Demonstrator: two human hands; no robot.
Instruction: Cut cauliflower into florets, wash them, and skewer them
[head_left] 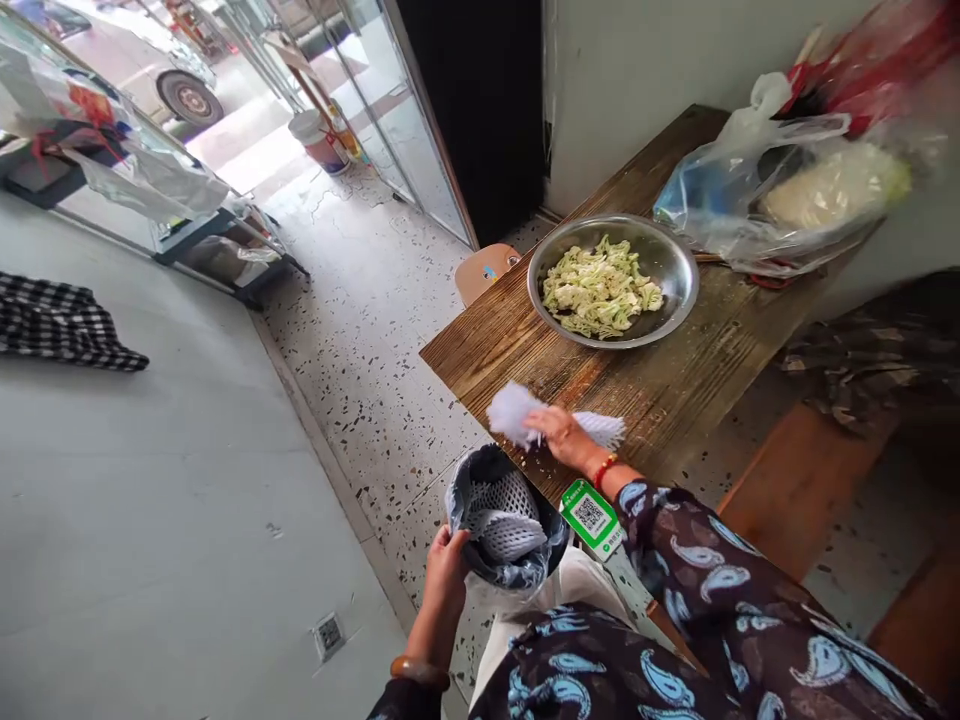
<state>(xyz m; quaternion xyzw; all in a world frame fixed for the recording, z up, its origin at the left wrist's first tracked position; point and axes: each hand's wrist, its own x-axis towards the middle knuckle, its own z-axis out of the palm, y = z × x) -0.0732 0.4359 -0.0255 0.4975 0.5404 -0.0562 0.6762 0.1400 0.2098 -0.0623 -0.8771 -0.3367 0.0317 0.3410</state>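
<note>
My left hand (pixel 448 562) is closed on the rim of a waste bin (pixel 455 490) lined with a thin grey-blue bag, just below the table corner. White foam netting (pixel 506 520) lies inside the bin. On the wooden table (pixel 675 400), my right hand (pixel 561 437) is closed on a white foam net (pixel 514 412), bunched at the fingertips, with mesh (pixel 601 428) also showing behind the hand. Small pale crumbs lie around it at the table edge above the bin. Beyond sits a steel bowl (pixel 682 300) of cut cauliflower florets (pixel 600 288).
A clear plastic bag (pixel 795 200) holding a pale cauliflower head stands at the table's far right. A green QR-code card (pixel 591 518) hangs by the near edge. A brown stool (pixel 480 272) pokes out behind the table. Wooden benches (pixel 806 480) are at right, a wall at left.
</note>
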